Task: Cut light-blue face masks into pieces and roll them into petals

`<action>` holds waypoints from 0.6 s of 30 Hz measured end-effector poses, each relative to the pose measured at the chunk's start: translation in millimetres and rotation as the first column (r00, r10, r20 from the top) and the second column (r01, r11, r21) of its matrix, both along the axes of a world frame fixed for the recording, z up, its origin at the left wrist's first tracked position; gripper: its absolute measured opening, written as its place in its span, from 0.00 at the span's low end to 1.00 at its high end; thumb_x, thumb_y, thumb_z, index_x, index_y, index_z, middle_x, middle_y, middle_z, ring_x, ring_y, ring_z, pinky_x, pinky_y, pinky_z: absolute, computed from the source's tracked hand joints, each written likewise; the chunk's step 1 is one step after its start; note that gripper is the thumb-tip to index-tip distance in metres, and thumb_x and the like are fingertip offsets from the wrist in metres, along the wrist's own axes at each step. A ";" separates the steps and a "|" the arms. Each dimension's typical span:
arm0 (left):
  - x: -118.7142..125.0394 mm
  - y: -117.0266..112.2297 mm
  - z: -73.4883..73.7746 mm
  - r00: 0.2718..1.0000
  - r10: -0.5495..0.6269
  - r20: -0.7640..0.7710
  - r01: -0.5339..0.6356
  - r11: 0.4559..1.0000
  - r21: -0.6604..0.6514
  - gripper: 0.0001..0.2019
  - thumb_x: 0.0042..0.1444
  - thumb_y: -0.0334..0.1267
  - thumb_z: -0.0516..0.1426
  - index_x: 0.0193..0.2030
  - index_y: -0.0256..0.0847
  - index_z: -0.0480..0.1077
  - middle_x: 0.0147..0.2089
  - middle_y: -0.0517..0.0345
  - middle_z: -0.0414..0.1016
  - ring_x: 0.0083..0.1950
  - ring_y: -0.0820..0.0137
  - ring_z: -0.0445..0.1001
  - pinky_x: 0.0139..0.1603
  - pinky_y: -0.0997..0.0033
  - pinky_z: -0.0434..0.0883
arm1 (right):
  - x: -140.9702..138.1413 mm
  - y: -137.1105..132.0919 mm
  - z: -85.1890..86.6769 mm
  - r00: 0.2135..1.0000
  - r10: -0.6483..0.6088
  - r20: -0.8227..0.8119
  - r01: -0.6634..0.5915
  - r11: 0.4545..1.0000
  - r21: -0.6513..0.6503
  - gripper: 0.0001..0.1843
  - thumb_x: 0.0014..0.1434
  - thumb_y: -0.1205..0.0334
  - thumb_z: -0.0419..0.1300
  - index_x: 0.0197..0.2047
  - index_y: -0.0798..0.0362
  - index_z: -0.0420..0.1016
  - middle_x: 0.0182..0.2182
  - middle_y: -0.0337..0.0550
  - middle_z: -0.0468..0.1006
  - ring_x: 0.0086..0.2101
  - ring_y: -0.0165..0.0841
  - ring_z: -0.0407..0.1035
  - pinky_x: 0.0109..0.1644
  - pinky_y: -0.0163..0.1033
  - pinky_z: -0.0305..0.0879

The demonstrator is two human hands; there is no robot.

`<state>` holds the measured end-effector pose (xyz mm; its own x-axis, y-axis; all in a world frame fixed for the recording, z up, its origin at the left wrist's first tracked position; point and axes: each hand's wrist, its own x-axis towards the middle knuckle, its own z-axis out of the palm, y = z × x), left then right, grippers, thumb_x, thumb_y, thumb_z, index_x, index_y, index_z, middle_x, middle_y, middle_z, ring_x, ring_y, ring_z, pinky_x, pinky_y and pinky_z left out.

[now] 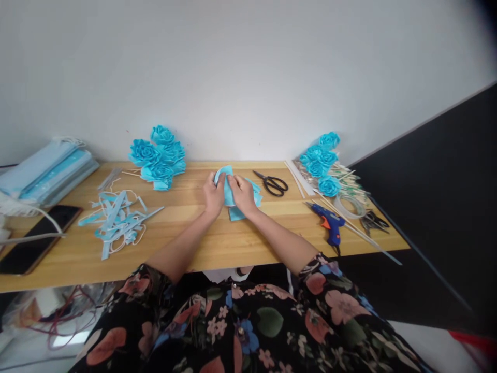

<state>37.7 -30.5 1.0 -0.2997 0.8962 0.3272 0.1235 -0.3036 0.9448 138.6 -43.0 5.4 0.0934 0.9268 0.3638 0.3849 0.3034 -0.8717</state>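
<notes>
Both my hands meet at the middle of the wooden table [217, 243], pinching blue fabric pieces [229, 192]. My left hand [214, 195] grips the left edge of the top piece, fingers curled over it. My right hand [243, 194] holds the same piece from the right, thumb and fingers pressed on it. More blue pieces [254, 194] lie under and to the right of my right hand.
Black scissors [273, 183] lie just right of my hands. A blue glue gun [329, 221], wooden sticks [349, 181] and blue fabric roses [320, 163] are at the right. More roses [158, 157], cut strips [116, 220], a phone [34, 238] and stacked masks [46, 171] are left.
</notes>
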 end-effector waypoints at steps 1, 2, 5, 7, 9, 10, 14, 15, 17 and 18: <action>0.6 -0.5 1.4 1.000 -0.010 0.025 0.010 1.000 -0.004 0.13 0.57 0.43 0.60 0.26 0.41 0.64 0.24 0.65 0.62 0.28 0.74 0.61 0.32 0.75 0.60 | -0.7 -0.8 1.0 1.000 -0.028 0.008 0.028 1.000 0.003 0.27 0.64 0.39 0.48 0.22 0.50 0.51 0.19 0.33 0.54 0.25 0.28 0.53 0.31 0.36 0.50; 1.0 -0.7 2.6 0.998 -0.022 0.061 0.022 1.000 -0.008 0.13 0.56 0.43 0.61 0.26 0.41 0.65 0.24 0.65 0.62 0.28 0.74 0.61 0.32 0.75 0.60 | -1.1 -1.5 1.8 0.999 -0.050 0.013 0.050 0.999 0.009 0.27 0.64 0.40 0.49 0.22 0.50 0.50 0.19 0.33 0.54 0.25 0.28 0.53 0.31 0.36 0.50; 2.1 0.1 4.8 0.981 -0.059 0.187 0.066 0.997 -0.029 0.11 0.54 0.42 0.62 0.28 0.40 0.67 0.25 0.65 0.64 0.29 0.74 0.63 0.32 0.76 0.60 | -0.6 -1.6 2.0 0.997 -0.073 0.015 0.073 0.997 0.032 0.25 0.64 0.42 0.48 0.23 0.50 0.53 0.20 0.33 0.57 0.25 0.28 0.55 0.32 0.36 0.52; 2.7 0.8 4.0 0.968 -0.072 0.242 0.086 0.995 -0.044 0.10 0.54 0.43 0.63 0.30 0.40 0.68 0.27 0.64 0.67 0.30 0.74 0.64 0.32 0.76 0.61 | 1.8 -0.3 0.8 0.997 -0.077 0.005 0.077 0.996 0.036 0.26 0.64 0.40 0.47 0.23 0.50 0.55 0.20 0.34 0.60 0.26 0.29 0.57 0.32 0.36 0.55; 2.9 1.3 1.5 0.960 -0.080 0.268 0.101 0.993 -0.063 0.10 0.54 0.44 0.62 0.31 0.40 0.69 0.27 0.64 0.67 0.29 0.74 0.64 0.31 0.76 0.61 | 5.9 1.6 -0.6 0.996 -0.075 -0.055 0.075 0.997 0.001 0.26 0.64 0.37 0.45 0.25 0.49 0.59 0.20 0.35 0.62 0.25 0.30 0.59 0.31 0.36 0.57; 2.9 1.5 -0.1 0.958 -0.088 0.272 0.112 0.991 -0.073 0.10 0.54 0.44 0.62 0.32 0.40 0.69 0.26 0.64 0.66 0.28 0.74 0.64 0.30 0.77 0.61 | 8.4 2.7 -1.0 0.993 -0.059 -0.100 0.056 0.998 -0.033 0.27 0.64 0.35 0.43 0.28 0.49 0.61 0.20 0.35 0.63 0.24 0.30 0.60 0.30 0.36 0.58; 2.1 1.9 -5.4 0.960 -0.153 0.236 0.174 0.982 -0.070 0.10 0.55 0.44 0.62 0.30 0.40 0.69 0.26 0.64 0.66 0.28 0.75 0.63 0.30 0.78 0.62 | 16.7 7.1 1.6 0.977 0.027 -0.209 -0.049 0.994 -0.099 0.31 0.63 0.32 0.39 0.32 0.49 0.66 0.19 0.35 0.65 0.22 0.30 0.62 0.29 0.36 0.60; 1.9 1.9 -6.1 0.961 -0.174 0.217 0.191 0.980 -0.059 0.11 0.54 0.43 0.62 0.29 0.40 0.69 0.26 0.64 0.65 0.29 0.75 0.63 0.31 0.78 0.62 | 17.9 8.0 3.2 0.982 0.022 -0.189 -0.037 0.997 -0.075 0.30 0.62 0.32 0.42 0.30 0.50 0.65 0.19 0.35 0.65 0.23 0.30 0.62 0.29 0.36 0.60; 1.6 1.9 -6.9 0.958 -0.219 0.185 0.230 0.972 -0.044 0.11 0.54 0.42 0.62 0.27 0.39 0.69 0.25 0.65 0.65 0.28 0.75 0.62 0.30 0.78 0.60 | 19.0 9.3 6.5 0.991 -0.018 -0.133 0.015 1.000 -0.020 0.29 0.61 0.33 0.48 0.24 0.50 0.60 0.19 0.34 0.62 0.24 0.28 0.59 0.30 0.35 0.58; 1.6 2.0 -7.1 0.955 -0.239 0.175 0.250 0.967 -0.041 0.11 0.53 0.42 0.63 0.27 0.39 0.69 0.25 0.65 0.65 0.28 0.75 0.61 0.30 0.78 0.60 | 19.2 9.6 8.0 0.994 -0.034 -0.107 0.034 0.999 -0.001 0.28 0.60 0.35 0.51 0.22 0.50 0.59 0.19 0.33 0.60 0.23 0.28 0.58 0.30 0.35 0.56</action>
